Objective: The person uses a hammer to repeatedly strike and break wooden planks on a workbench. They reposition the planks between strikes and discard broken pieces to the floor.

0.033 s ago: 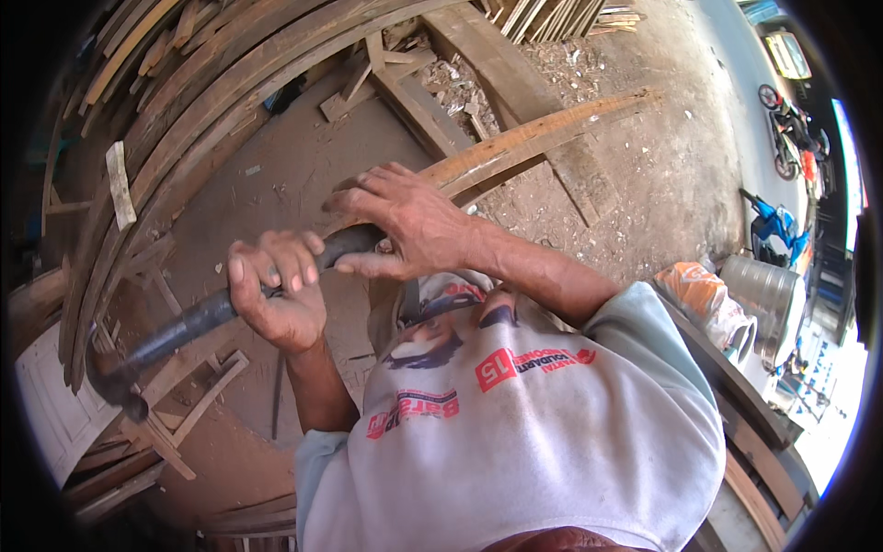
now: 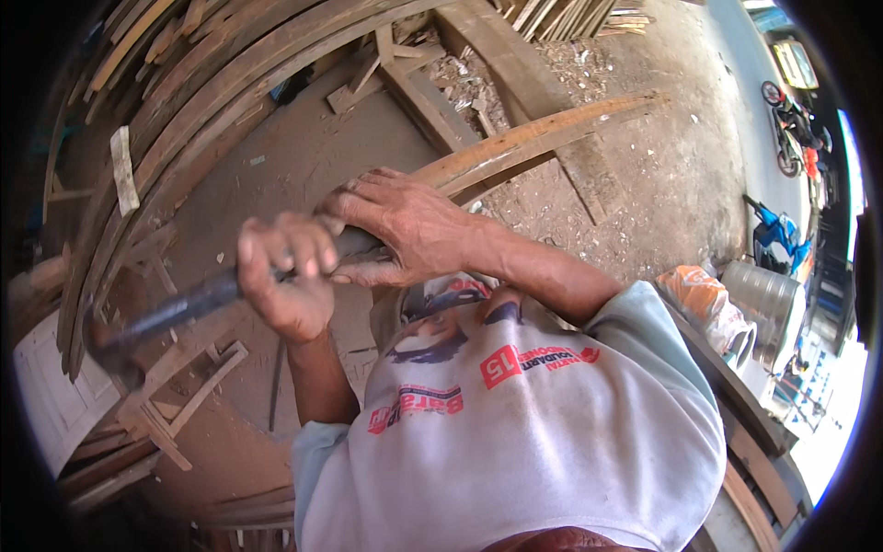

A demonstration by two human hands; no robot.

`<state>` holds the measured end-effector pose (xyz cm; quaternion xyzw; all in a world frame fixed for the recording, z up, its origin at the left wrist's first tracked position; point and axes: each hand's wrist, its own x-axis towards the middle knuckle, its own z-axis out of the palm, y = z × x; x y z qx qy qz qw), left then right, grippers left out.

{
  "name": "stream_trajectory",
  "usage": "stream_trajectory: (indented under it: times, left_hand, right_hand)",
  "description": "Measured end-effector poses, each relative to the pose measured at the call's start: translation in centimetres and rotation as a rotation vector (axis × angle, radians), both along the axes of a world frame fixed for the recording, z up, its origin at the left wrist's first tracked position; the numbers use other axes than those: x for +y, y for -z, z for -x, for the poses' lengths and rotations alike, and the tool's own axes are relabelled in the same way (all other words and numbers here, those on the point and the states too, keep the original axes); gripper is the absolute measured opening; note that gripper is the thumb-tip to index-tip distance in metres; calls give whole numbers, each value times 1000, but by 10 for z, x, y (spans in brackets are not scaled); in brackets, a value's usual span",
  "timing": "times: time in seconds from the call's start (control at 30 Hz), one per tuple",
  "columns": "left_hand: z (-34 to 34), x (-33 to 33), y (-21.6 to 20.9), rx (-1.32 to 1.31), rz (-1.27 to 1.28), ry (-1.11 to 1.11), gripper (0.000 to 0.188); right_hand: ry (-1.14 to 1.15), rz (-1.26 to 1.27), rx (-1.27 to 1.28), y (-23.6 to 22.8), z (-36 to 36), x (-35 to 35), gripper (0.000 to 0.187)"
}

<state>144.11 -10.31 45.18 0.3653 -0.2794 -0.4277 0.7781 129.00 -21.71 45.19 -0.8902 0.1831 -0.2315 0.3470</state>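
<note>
A hammer (image 2: pixel 175 313) with a dark handle slants across the left half of the view, its head at the lower left and blurred. My left hand (image 2: pixel 290 276) is curled round the middle of the handle, its fingers slightly smeared by motion. Over the handle's other end lies my right hand (image 2: pixel 405 225), thumb below and fingers bent over the top. The two hands are close together. Beyond my right hand a long wooden beam (image 2: pixel 515 143) stretches to the upper right; its near end is hidden behind the hand.
Long planks (image 2: pixel 212 92) are stacked along the left and far side. Wooden offcuts (image 2: pixel 207 391) and a white panelled door (image 2: pixel 60 396) lie at the lower left. A metal drum (image 2: pixel 763 299) and an orange-and-white bag (image 2: pixel 694 294) stand at the right, with motorcycles (image 2: pixel 782 235) beyond.
The hammer's head has risen a little. My left hand has shifted slightly right, and my right hand's fingers have come down closer over the handle.
</note>
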Motion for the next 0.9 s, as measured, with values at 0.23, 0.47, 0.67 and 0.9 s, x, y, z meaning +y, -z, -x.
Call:
stream_trajectory:
  times: [0.23, 0.47, 0.67, 0.9]
  left_hand:
    - [-46, 13, 21, -1035, -419, 340, 97]
    - [-154, 85, 81, -1495, -1248, 334, 126]
    - [-196, 113, 122, -1331, -1263, 494, 120]
    - [-202, 117, 130, -1715, -1069, 434, 99]
  right_hand:
    - [252, -549, 320, -9, 15, 16, 37]
    - [575, -835, 22, 62, 94, 56, 40]
    - [715, -698, 298, 66, 95, 71, 41]
    - [250, -357, 242, 70, 79, 109, 33]
